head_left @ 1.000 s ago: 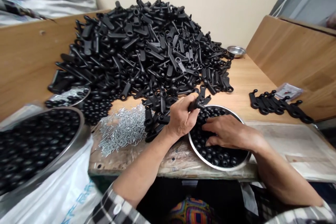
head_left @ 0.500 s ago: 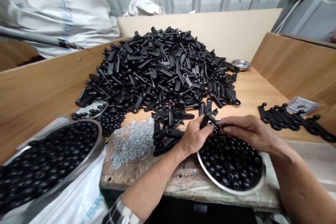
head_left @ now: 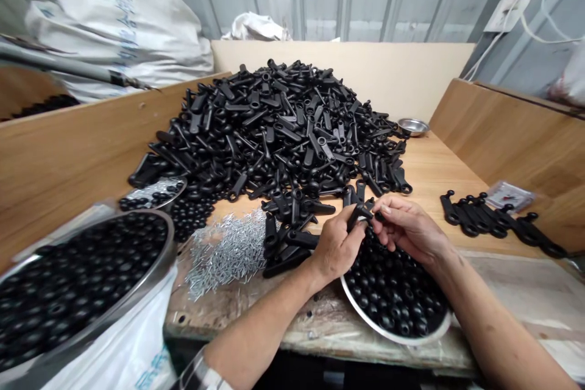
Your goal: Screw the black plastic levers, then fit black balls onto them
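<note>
A black plastic lever piece (head_left: 359,214) is pinched between the left hand (head_left: 338,245) and the right hand (head_left: 409,228), both gripping it directly above a steel bowl (head_left: 370,324) filled with black beads (head_left: 393,295). A larger steel bowl (head_left: 172,241) of like beads stands at left, near loose metal nails (head_left: 226,253); a heap of lever pieces (head_left: 274,128) lies beyond.

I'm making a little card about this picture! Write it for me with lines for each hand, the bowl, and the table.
Left hand: grips a black plastic piece
Right hand: fingers pinch the same piece's end
Bowl: steel bowl full of black beads, under the hands
Table: wooden table with a big heap of black plastic pieces, small silver pins, and a small steel dish
</note>
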`<state>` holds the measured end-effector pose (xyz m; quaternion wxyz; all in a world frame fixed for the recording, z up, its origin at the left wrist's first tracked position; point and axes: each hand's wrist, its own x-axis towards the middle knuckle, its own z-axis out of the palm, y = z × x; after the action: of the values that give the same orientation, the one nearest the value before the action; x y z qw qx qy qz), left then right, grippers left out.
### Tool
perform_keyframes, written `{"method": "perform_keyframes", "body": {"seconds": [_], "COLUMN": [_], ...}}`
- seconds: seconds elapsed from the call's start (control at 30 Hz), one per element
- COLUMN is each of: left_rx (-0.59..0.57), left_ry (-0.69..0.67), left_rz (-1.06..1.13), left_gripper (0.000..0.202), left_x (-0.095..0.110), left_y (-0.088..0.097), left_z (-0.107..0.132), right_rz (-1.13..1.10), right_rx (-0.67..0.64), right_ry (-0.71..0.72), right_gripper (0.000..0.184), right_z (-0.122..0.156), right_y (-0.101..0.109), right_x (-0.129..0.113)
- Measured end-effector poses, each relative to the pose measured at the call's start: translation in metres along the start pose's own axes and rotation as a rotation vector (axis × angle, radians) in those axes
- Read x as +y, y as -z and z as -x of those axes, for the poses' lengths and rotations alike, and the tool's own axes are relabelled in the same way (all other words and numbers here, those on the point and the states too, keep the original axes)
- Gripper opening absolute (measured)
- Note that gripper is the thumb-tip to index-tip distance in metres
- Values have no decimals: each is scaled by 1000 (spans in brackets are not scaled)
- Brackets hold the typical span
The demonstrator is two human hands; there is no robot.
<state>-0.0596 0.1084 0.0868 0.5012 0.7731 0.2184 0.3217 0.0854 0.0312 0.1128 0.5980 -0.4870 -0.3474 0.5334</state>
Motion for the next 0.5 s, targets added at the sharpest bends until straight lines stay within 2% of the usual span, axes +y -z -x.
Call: {"method": "perform_keyframes", "body": {"seconds": [0.33,0.5], "left_rx": [54,91], "left_ry": [-128,-145], "left_rz": [-160,-188], "left_gripper": [22,21], "left_x": [-7,-8], "left_y": [-6,-6], "left_z": [3,2], "right_rz": [-2,-44], "right_rx": [23,5], "right_ry": [-10,6], "right_gripper": [26,25], "right_z": [5,6], "right_y": [-15,-14], "right_x": [3,4]}}
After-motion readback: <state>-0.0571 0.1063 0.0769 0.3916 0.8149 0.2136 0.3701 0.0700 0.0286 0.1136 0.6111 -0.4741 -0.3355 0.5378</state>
